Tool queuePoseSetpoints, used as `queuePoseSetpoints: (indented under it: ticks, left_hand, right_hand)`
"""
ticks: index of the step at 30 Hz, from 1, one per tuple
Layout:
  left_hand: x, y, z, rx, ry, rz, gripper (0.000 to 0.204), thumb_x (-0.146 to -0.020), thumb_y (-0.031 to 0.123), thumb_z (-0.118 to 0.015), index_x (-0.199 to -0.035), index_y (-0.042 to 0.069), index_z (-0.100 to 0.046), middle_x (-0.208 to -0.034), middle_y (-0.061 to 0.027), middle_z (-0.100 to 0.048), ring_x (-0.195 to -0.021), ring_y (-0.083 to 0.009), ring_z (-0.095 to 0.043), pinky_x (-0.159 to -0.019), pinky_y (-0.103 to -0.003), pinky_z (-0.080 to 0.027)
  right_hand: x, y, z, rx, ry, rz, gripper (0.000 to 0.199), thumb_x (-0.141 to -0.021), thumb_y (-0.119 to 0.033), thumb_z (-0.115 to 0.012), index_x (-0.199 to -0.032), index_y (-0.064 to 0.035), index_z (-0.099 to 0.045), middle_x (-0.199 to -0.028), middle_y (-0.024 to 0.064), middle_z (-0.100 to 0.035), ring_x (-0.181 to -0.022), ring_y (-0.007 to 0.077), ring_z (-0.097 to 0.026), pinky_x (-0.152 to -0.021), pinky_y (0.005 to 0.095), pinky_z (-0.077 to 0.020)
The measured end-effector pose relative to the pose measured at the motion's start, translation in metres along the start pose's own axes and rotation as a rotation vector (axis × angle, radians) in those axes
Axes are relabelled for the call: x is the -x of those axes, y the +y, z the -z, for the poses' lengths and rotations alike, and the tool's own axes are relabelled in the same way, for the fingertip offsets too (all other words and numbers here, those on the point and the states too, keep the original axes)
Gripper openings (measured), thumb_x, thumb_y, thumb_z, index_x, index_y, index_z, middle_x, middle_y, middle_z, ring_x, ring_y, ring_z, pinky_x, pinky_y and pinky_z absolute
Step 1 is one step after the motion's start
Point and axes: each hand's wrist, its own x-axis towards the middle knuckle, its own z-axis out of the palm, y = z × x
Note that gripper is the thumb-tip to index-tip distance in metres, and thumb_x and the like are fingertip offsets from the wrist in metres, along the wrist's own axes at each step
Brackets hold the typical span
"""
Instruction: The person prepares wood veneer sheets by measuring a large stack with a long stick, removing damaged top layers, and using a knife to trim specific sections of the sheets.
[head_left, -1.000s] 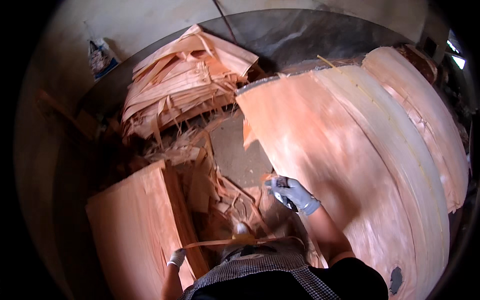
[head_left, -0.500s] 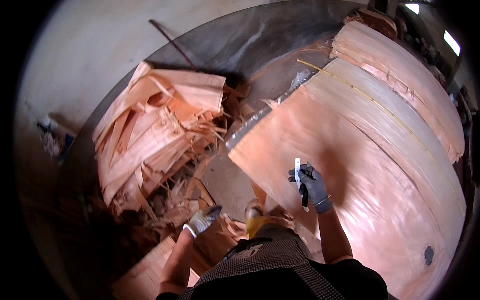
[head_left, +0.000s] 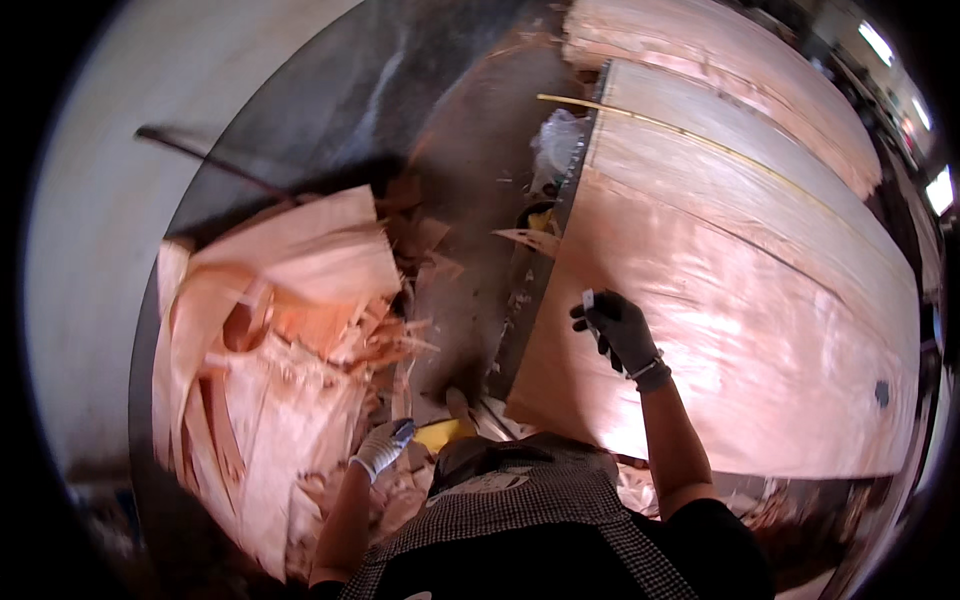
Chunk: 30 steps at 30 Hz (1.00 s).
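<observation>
My right hand [head_left: 625, 335], in a dark grey glove, is closed around a slim pale knife-like tool [head_left: 590, 303] whose lower part the fingers hide. It is held above a wide pinkish wood veneer sheet [head_left: 720, 300] on a long stack to my right. Down by my left side hangs my left hand [head_left: 380, 450], in a pale glove with blue-grey fingertips. Its fingers are loosely stretched and nothing shows in them. Nearest to it are a pile of torn veneer [head_left: 290, 370] and something yellow [head_left: 440, 434] beside my leg.
A yellow strip [head_left: 690, 135] lies across the stack's far part, with another veneer stack [head_left: 720, 60] behind. Clear plastic [head_left: 560, 148] and a jutting splinter [head_left: 530, 240] are at the stack's left edge. A dark pole [head_left: 215, 165] leans on the wall above the torn pile.
The view has turned, so the stack's edge now runs more upright and the torn pile sits lower left. My right hand still holds the tool; my left hand stays low at my side.
</observation>
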Motion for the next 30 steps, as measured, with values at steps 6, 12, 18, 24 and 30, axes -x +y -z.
queuePoseSetpoints:
  ticks: [6, 12, 18, 24, 30]
  left_hand:
    - [-0.194, 0.091, 0.126, -0.307, 0.088, -0.763, 0.039, -0.084, 0.024, -0.054, -0.116, 0.001, -0.052, -0.113, -0.0193, -0.055, -0.104, -0.031, -0.053, -0.09, -0.038, -0.042]
    - [-0.325, 0.264, 0.136, -0.073, -0.169, -0.936, 0.04, -0.082, 0.023, -0.057, -0.116, 0.001, -0.053, -0.116, -0.02, -0.054, -0.107, -0.0335, -0.052, -0.092, -0.037, -0.041]
    - [-0.447, 0.336, 0.081, -0.234, -0.109, -1.131, 0.045, -0.078, 0.019, -0.062, -0.118, 0.002, -0.051, -0.116, -0.023, -0.053, -0.107, -0.0376, -0.051, -0.094, -0.039, -0.04]
    - [-0.55, 0.371, 0.051, -0.424, -0.056, -1.066, 0.059, -0.074, 0.033, -0.066, -0.123, 0.006, -0.047, -0.131, -0.0195, -0.041, -0.118, -0.0357, -0.042, -0.098, -0.04, -0.036]
    - [-0.511, 0.399, 0.06, -0.421, -0.341, -1.007, 0.056, -0.072, 0.042, -0.066, -0.111, 0.003, -0.055, -0.104, -0.0243, -0.058, -0.098, -0.0376, -0.056, -0.085, -0.041, -0.045]
  right_hand:
    - [0.036, 0.071, -0.027, -0.367, 0.326, 0.062, 0.019, -0.087, -0.003, -0.052, -0.105, 0.0016, -0.052, -0.096, 0.0157, -0.063, -0.08, 0.0224, -0.063, -0.061, 0.0288, -0.0507]
    - [0.073, 0.082, -0.076, -0.537, 0.713, -0.092, 0.024, -0.085, -0.002, -0.051, -0.109, 0.0008, -0.051, -0.094, 0.0155, -0.064, -0.073, 0.0196, -0.064, -0.049, 0.0208, -0.0455]
    - [0.051, 0.093, -0.107, -0.567, 0.874, -0.013, 0.019, -0.087, -0.007, -0.053, -0.105, -0.0008, -0.052, -0.096, 0.0108, -0.065, -0.073, 0.0136, -0.064, -0.042, 0.016, -0.0394]
    - [0.023, 0.053, -0.128, -0.47, 0.934, -0.154, 0.018, -0.089, -0.012, -0.053, -0.104, -0.0019, -0.052, -0.095, 0.0069, -0.065, -0.075, 0.01, -0.063, -0.043, 0.0152, -0.0404]
    - [-0.013, 0.049, -0.161, -0.569, 1.311, -0.104, 0.015, -0.088, -0.014, -0.056, -0.1, -0.0048, -0.052, -0.095, 0.0103, -0.064, -0.075, 0.015, -0.064, -0.046, 0.0169, -0.0401]
